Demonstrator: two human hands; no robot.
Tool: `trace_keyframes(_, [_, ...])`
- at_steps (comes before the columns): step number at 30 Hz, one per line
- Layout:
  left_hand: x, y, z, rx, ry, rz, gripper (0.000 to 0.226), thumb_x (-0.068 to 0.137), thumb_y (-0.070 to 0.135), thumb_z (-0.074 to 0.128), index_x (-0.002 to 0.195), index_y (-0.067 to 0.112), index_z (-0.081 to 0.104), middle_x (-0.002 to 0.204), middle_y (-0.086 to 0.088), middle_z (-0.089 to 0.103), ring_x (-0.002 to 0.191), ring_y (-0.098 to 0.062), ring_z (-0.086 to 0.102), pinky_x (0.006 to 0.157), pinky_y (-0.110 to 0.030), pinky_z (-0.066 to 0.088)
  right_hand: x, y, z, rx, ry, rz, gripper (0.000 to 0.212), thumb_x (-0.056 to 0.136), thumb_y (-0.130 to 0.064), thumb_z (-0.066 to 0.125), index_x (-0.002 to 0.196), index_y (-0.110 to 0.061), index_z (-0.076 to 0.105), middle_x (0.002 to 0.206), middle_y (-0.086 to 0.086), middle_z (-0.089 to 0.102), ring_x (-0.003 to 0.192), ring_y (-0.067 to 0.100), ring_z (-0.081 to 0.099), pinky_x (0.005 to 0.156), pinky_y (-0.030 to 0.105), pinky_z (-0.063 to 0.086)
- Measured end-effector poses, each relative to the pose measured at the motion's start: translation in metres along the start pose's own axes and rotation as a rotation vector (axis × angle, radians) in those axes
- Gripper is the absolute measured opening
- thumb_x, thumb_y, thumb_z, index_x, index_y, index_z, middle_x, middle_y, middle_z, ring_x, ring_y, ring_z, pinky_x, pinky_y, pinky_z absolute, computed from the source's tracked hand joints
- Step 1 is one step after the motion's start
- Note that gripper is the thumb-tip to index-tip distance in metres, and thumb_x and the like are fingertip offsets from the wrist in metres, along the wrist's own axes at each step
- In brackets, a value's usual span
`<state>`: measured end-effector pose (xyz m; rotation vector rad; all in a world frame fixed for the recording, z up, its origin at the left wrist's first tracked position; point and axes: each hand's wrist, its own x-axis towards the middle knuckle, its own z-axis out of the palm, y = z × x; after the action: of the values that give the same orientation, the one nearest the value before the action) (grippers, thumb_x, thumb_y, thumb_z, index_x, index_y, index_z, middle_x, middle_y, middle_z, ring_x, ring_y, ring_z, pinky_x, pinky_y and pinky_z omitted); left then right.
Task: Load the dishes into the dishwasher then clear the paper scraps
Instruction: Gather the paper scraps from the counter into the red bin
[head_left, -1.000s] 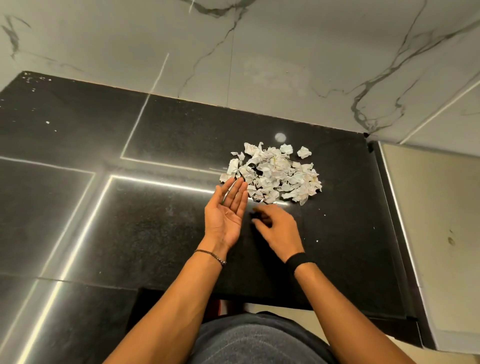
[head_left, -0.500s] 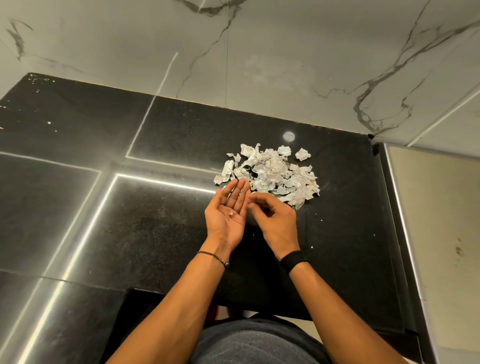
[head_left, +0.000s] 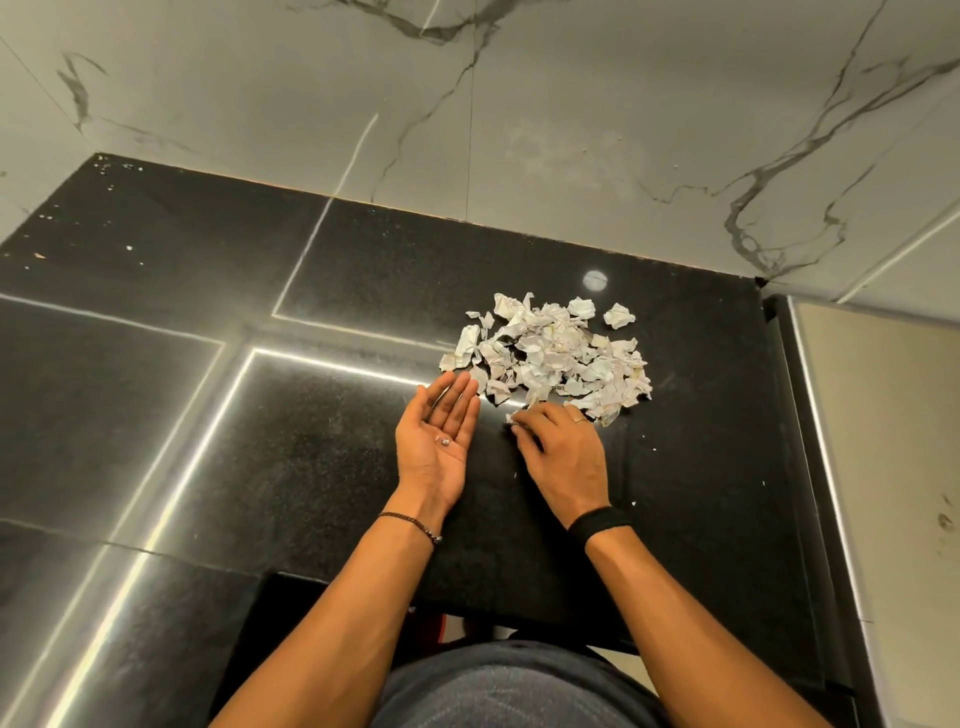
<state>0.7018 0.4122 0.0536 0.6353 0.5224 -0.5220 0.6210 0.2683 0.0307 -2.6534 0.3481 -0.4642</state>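
clearing barely begun; dishes unseen | left hand (head_left: 436, 441): palm up, fingers straight, carried two tiny bits (head_left: 444, 441) | right hand (head_left: 563, 457): pinched a scrap (head_left: 514, 418) at near edge of paper scrap pile (head_left: 550, 358), on black countertop (head_left: 311, 457)

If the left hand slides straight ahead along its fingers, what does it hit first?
Most likely the near-left edge of the pile of crumpled white paper scraps on the black stone counter; the palm-up left hand points at it. Height above the counter is unclear.
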Motion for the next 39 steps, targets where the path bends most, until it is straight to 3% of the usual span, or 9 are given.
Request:
trace_keyframes(3, [0.002,-0.005,0.000,-0.003,0.007,-0.026,0.039,0.105,0.030,0.050,0.127,0.001,0.064,0.129,-0.020,0.069,0.121,-0.030,0.067,0.105,-0.040,0.051,-0.002,-0.026,-0.010,0.295,0.030,0.066,0.016,0.092,-0.028,0.072,0.107,-0.022,0.074,0.103,-0.008,0.068,0.097,0.014,0.060,0.087,0.033,0.051])
trace_keyframes(8, [0.002,-0.003,0.004,-0.132,-0.022,-0.105,0.040,0.106,0.029,0.045,0.122,-0.002,0.065,0.130,-0.023,0.067,0.121,-0.034,0.066,0.108,-0.042,0.049,0.013,-0.047,-0.019,0.472,-0.002,0.000,0.025,0.091,-0.039,0.071,0.107,-0.021,0.074,0.104,-0.009,0.072,0.098,0.008,0.062,0.089,0.024,0.048])
trace_keyframes(14, [0.002,0.009,-0.003,-0.194,-0.012,-0.053,0.042,0.104,0.028,0.050,0.126,-0.005,0.063,0.130,-0.023,0.067,0.119,-0.035,0.067,0.108,-0.043,0.050,0.044,-0.009,0.016,-0.039,-0.085,-0.049,0.022,0.089,-0.027,0.072,0.110,-0.018,0.073,0.101,0.001,0.070,0.091,0.028,0.059,0.078,0.044,0.052])
trace_keyframes(18, [0.006,0.018,-0.005,-0.174,0.053,0.013,0.041,0.104,0.029,0.050,0.124,-0.004,0.064,0.127,-0.023,0.068,0.118,-0.034,0.068,0.107,-0.043,0.050,0.042,-0.004,0.018,-0.165,-0.052,-0.122,0.012,0.091,-0.027,0.071,0.101,-0.022,0.074,0.092,-0.003,0.070,0.086,0.026,0.058,0.068,0.040,0.048])
trace_keyframes(22, [0.009,0.018,-0.002,-0.141,0.087,0.023,0.037,0.104,0.029,0.050,0.118,-0.001,0.066,0.127,-0.022,0.069,0.118,-0.032,0.068,0.108,-0.042,0.050,0.030,-0.023,0.005,0.116,0.033,-0.008,0.015,0.095,-0.029,0.067,0.105,-0.022,0.074,0.102,-0.006,0.071,0.095,0.019,0.060,0.086,0.036,0.047])
trace_keyframes(28, [0.006,0.013,0.004,-0.174,0.020,-0.062,0.038,0.104,0.033,0.049,0.113,0.000,0.068,0.120,-0.020,0.071,0.109,-0.030,0.071,0.094,-0.037,0.059,0.035,-0.058,-0.003,0.406,-0.016,-0.040,0.021,0.093,-0.042,0.069,0.106,-0.026,0.074,0.102,-0.012,0.071,0.093,0.008,0.058,0.085,0.023,0.046])
trace_keyframes(33, [0.006,0.020,-0.005,-0.209,0.001,-0.046,0.034,0.102,0.027,0.053,0.105,-0.002,0.069,0.114,-0.022,0.072,0.109,-0.033,0.072,0.098,-0.041,0.056,0.061,-0.029,0.021,0.010,-0.043,-0.117,0.025,0.089,-0.019,0.070,0.114,-0.020,0.072,0.110,0.000,0.069,0.095,0.025,0.059,0.078,0.040,0.052])
trace_keyframes(36, [0.008,0.029,-0.008,-0.189,0.022,-0.011,0.034,0.102,0.028,0.054,0.107,-0.002,0.068,0.113,-0.021,0.072,0.107,-0.032,0.073,0.097,-0.041,0.056,0.063,-0.019,0.034,-0.165,-0.064,-0.228,0.014,0.090,-0.021,0.071,0.104,-0.018,0.074,0.100,0.001,0.070,0.086,0.027,0.057,0.065,0.039,0.050])
trace_keyframes(39, [0.011,0.035,-0.010,-0.157,0.036,0.021,0.033,0.102,0.029,0.054,0.106,-0.001,0.069,0.109,-0.019,0.073,0.102,-0.030,0.074,0.097,-0.039,0.056,0.051,-0.012,0.030,-0.208,-0.049,-0.253,0.010,0.095,-0.027,0.067,0.096,-0.020,0.073,0.094,-0.002,0.068,0.085,0.024,0.054,0.067,0.038,0.045])
